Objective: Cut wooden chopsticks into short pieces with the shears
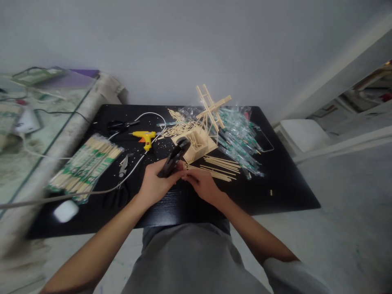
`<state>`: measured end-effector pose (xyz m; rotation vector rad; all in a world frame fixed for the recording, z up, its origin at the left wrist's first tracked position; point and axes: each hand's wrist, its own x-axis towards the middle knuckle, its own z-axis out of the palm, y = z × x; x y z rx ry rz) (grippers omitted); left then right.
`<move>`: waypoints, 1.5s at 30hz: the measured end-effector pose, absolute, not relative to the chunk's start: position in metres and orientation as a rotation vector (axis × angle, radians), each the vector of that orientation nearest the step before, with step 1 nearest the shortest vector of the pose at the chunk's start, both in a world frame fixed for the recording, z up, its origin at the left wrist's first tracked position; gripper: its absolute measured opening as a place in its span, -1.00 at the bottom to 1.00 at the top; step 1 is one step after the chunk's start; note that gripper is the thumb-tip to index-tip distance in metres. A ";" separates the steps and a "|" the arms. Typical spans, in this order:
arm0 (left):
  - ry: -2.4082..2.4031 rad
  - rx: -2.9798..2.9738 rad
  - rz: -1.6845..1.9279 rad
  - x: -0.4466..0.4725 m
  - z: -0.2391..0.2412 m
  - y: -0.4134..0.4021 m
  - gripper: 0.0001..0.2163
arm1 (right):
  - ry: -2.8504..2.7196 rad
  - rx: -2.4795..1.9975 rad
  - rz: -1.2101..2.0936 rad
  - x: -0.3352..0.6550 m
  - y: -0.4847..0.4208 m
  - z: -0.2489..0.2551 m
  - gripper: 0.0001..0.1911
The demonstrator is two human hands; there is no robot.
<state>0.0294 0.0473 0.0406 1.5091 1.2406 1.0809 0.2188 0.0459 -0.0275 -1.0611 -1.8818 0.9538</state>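
My left hand [156,179] is closed around a black hand tool [174,158] that points up and away from me; its exact kind is blurred. My right hand [203,185] is pinched shut, its fingertips meeting my left thumb; whatever lies between them is too small to make out. Just beyond the fingers, thin wooden sticks [222,164] lie in a loose row. Behind them stands a structure of pale sticks, with a square flared base [196,149] holding short pieces and a crossed stick frame [211,108] rising at the back.
A yellow glue gun [143,138] rests on the black table [275,175], its white cord [134,167] looping leftward. Bagged chopsticks [88,163], pliers [123,166] and a white case [66,211] lie left. Cut stick pieces [179,127] and plastic wrappers [239,134] cover the back.
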 end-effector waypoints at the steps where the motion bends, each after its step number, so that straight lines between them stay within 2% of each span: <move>1: 1.249 1.517 1.070 0.030 0.041 0.048 -0.85 | -1.882 -1.069 0.961 0.219 0.046 -0.027 -0.80; 12: 1.281 1.496 1.040 0.031 0.042 0.052 -0.86 | -1.884 -1.063 0.985 0.219 0.046 -0.028 -0.79; 22: 1.276 1.501 1.021 0.029 0.038 0.055 -0.80 | -1.845 -1.000 0.840 0.218 0.050 -0.014 -0.86; 32: 1.214 1.767 0.999 0.023 0.044 0.057 -0.83 | -1.809 -0.954 0.745 0.216 0.052 -0.019 -0.82; 35: 1.288 1.916 0.915 0.005 0.059 0.057 -0.76 | -1.806 -0.964 0.745 0.216 0.051 -0.018 -0.83; 40: 1.598 2.270 0.581 -0.031 0.086 0.053 -0.66 | -1.778 -0.969 0.746 0.214 0.051 -0.019 -0.85; 45: 1.745 2.624 0.215 -0.045 0.092 0.048 -0.56 | -1.793 -0.999 0.731 0.213 0.051 -0.020 -0.84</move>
